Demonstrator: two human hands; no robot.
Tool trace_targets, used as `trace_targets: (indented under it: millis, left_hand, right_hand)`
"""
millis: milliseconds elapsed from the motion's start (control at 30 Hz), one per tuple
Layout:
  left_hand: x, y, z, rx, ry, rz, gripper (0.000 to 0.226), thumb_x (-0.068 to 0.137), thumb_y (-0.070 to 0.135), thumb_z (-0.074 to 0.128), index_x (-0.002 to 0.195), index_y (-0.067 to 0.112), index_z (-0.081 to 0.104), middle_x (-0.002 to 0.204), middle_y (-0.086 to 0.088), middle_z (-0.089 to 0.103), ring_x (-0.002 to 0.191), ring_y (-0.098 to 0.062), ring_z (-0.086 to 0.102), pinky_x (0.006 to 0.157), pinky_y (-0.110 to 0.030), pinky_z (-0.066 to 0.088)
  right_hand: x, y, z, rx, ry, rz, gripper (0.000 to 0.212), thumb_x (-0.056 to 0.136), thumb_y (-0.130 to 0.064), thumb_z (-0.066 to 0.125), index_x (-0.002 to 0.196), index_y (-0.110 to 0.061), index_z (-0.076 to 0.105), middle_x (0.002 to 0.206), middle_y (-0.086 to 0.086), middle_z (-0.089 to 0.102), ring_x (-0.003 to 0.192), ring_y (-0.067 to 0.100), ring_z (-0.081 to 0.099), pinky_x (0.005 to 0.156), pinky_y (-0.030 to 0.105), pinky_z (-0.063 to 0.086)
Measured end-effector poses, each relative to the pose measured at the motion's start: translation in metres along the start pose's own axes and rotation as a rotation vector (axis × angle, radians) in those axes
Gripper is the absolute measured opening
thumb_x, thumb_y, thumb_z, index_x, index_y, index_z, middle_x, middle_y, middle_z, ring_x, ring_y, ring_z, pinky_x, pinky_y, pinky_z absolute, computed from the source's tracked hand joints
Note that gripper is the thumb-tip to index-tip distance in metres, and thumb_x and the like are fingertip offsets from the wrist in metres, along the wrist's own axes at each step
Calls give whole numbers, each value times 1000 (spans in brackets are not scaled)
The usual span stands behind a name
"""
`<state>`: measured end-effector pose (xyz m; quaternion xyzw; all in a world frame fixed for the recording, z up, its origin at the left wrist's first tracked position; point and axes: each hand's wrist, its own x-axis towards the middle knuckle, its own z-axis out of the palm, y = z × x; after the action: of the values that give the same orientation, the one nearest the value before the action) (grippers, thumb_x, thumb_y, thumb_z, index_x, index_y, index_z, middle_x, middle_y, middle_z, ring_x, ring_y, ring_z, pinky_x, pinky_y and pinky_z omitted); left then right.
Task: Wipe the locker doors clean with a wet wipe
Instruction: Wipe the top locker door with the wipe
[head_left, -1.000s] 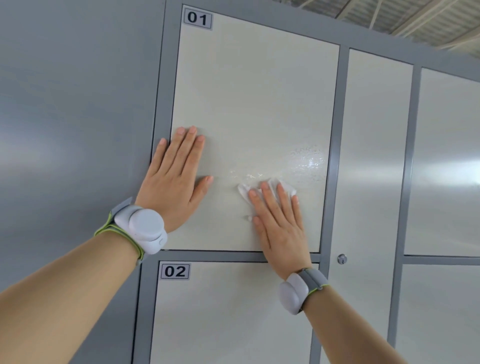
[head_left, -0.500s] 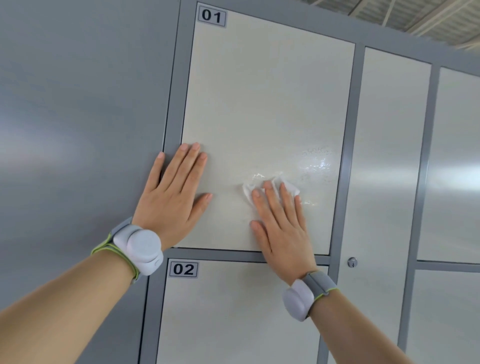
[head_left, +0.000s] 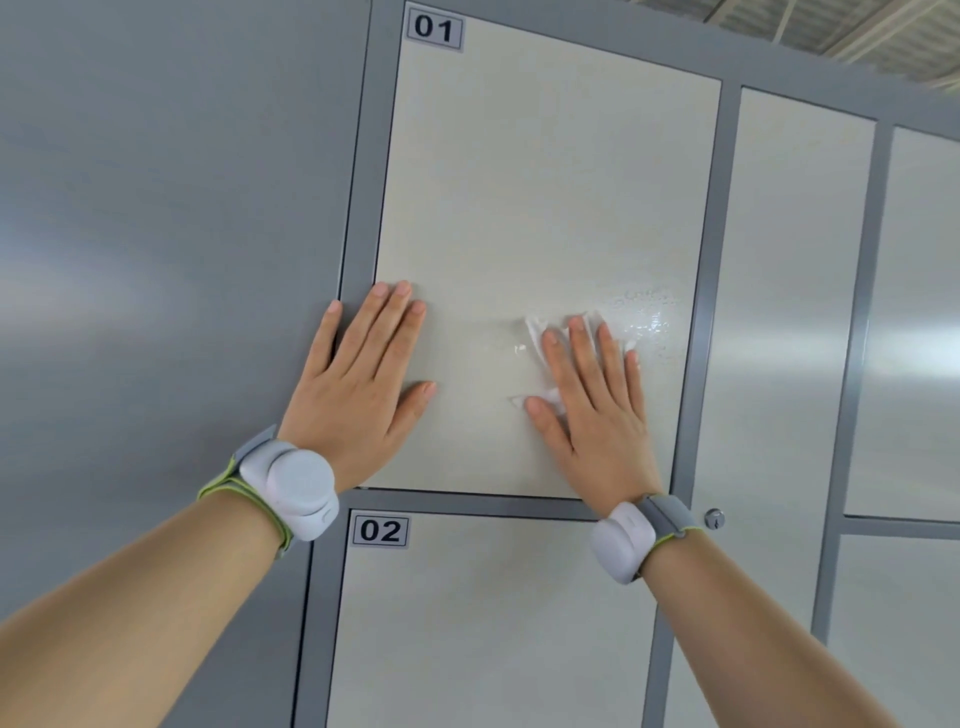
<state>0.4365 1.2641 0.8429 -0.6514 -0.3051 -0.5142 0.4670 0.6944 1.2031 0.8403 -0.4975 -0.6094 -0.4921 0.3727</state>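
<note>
Both flat on door 01 (head_left: 519, 182), my left hand (head_left: 358, 384) braces its left edge while my right hand (head_left: 592, 410) presses the wet wipe (head_left: 536, 326) low right, mid-wipe; next I reckon firm upward strokes.

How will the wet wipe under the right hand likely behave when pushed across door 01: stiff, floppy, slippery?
Probably floppy: the wet wipe shows crumpled folds around the flat right hand. It likely glides easily, since door 01 looks smooth and wet streaks glisten beside it. Loose edges may bunch when pushed.
</note>
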Motion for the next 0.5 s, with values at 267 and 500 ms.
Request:
trace_targets:
  millis: [267,500]
  left_hand:
    - [-19,-9,-8,12,-38,-55,64,104,41,31,157,4,28,166,-9,23,153,-25,21,124,-55,10]
    - [-21,-9,-5,42,-23,-58,63,104,39,33,157,4,29,165,-11,24,152,-27,25,122,-57,17]
  right_hand:
    - [-11,-28,7,6,-7,-120,59,105,-48,33,157,-22,27,166,2,17,154,29,9,124,52,8]
    - [-26,-33,12,-61,-18,-427,51,106,-46,39,154,-29,34,162,-3,28,150,28,26,123,53,16]
